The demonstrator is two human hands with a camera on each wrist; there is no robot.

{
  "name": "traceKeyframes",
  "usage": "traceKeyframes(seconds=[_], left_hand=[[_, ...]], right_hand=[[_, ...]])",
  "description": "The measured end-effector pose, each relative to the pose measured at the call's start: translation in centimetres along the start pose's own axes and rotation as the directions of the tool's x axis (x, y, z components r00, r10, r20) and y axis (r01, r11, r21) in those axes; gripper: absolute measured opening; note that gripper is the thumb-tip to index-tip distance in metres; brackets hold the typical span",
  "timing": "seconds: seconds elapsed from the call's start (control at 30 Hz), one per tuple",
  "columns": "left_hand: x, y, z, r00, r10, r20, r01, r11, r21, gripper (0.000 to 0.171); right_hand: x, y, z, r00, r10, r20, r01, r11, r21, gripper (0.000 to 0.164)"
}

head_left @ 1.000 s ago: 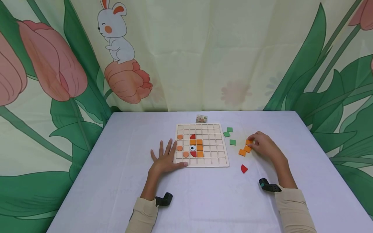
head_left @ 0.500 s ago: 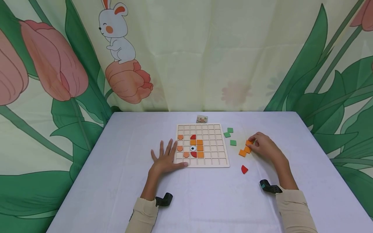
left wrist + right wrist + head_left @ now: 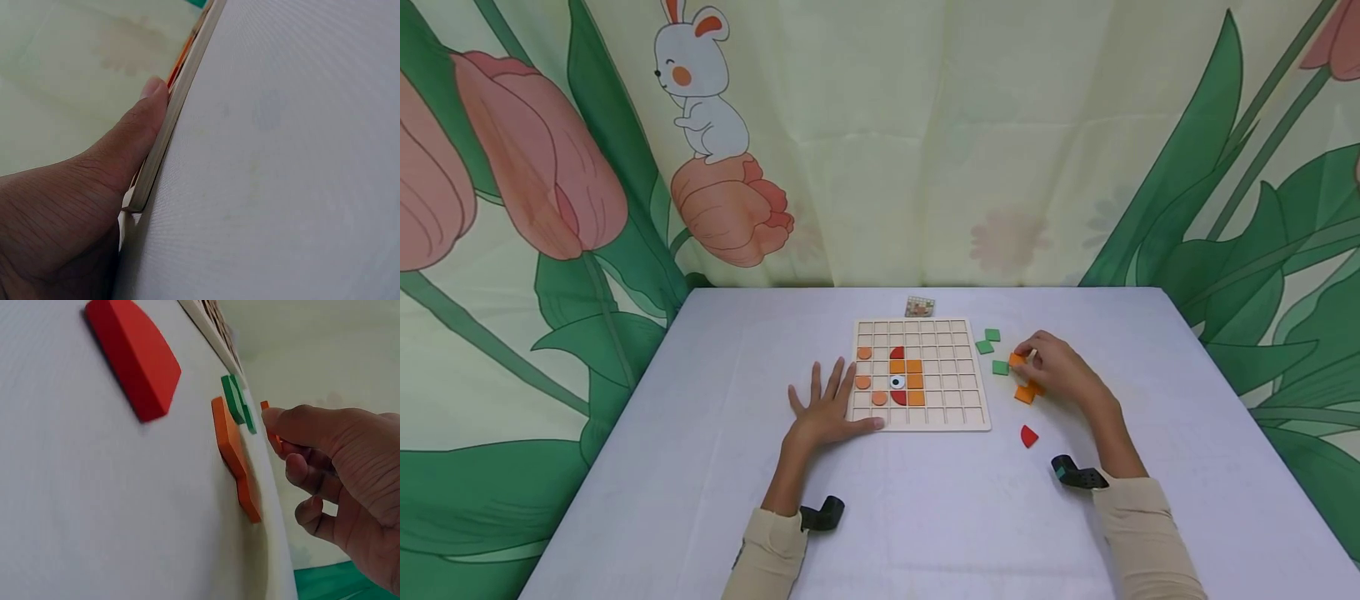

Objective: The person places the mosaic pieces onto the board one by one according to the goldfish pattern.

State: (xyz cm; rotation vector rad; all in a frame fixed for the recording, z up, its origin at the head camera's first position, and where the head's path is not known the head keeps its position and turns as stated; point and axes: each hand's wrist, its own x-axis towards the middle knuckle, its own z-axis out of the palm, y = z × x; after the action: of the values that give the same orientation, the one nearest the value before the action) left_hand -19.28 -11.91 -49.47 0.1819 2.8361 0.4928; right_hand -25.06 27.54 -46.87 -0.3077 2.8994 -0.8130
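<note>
My left hand (image 3: 826, 415) lies with fingers spread at the left edge of the wooden grid board (image 3: 951, 417); in the left wrist view its thumb rests along the board's rim. Between thumb and fingertips, my right hand (image 3: 1063, 371) pinches an orange square tile (image 3: 272, 430), lifted off the table in the right wrist view. Two more orange square tiles (image 3: 1024, 394) lie below that hand, one partly hidden by it. On the board sit orange squares (image 3: 914, 382), red quarter-round tiles (image 3: 898, 398), salmon discs (image 3: 879, 399) and an eye tile (image 3: 897, 382).
Several green square tiles (image 3: 1000, 367) lie between the board and my right hand. A loose red quarter-round tile (image 3: 1028, 436) is nearer the front. Behind the board lies a small patterned card (image 3: 920, 307). A printed curtain hangs beyond the table's (image 3: 760, 312) back edge.
My right hand has picked up the farthest orange tile and moved left with it toward the board. My left hand has stayed in place.
</note>
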Motion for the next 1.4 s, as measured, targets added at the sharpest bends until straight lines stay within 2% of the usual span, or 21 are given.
traceKeyframes(seconds=[0.2, 0.37, 0.5, 0.73, 0.9, 1.0, 1.2, 1.4], left_hand=[[-0.1, 0.2, 0.0, 1.0, 0.005, 0.004, -0.005, 1.0, -0.01, 0.112], [-0.1, 0.2, -0.1, 1.0, 0.003, 0.0, -0.003, 1.0, -0.006, 0.112], [-0.2, 0.1, 0.0, 1.0, 0.005, -0.005, -0.005, 1.0, -0.021, 0.112], [-0.1, -0.1, 0.2, 1.0, 0.007, -0.014, -0.007, 0.999, -0.035, 0.112], [0.1, -0.2, 0.2, 1.0, 0.009, -0.008, -0.009, 1.0, -0.016, 0.112], [0.2, -0.2, 0.2, 1.0, 0.008, -0.007, -0.008, 1.0, -0.003, 0.112], [0.1, -0.1, 0.0, 1.0, 0.006, -0.01, -0.006, 1.0, -0.021, 0.112], [0.0, -0.1, 0.0, 1.0, 0.003, -0.005, -0.003, 1.0, -0.017, 0.112]], right_hand=[[0.9, -1.9, 0.7, 0.999, -0.048, 0.018, 0.048, 0.999, -0.006, 0.029], [1.6, -3.3, 1.4, 0.987, -0.158, 0.006, 0.158, 0.986, -0.049, 0.028], [2.1, -4.3, 2.2, 0.976, -0.216, 0.007, 0.216, 0.975, -0.053, 0.03], [2.9, -6.2, 3.5, 0.972, -0.229, 0.041, 0.232, 0.971, -0.059, 0.027], [3.5, -7.8, 4.0, 0.973, -0.217, 0.084, 0.222, 0.973, -0.058, 0.028], [3.7, -8.6, 4.2, 0.966, -0.24, 0.101, 0.247, 0.967, -0.066, 0.028], [4.2, -9.1, 5.1, 0.95, -0.293, 0.106, 0.302, 0.95, -0.079, 0.025], [4.5, -9.3, 5.7, 0.947, -0.297, 0.124, 0.308, 0.947, -0.085, 0.026]])
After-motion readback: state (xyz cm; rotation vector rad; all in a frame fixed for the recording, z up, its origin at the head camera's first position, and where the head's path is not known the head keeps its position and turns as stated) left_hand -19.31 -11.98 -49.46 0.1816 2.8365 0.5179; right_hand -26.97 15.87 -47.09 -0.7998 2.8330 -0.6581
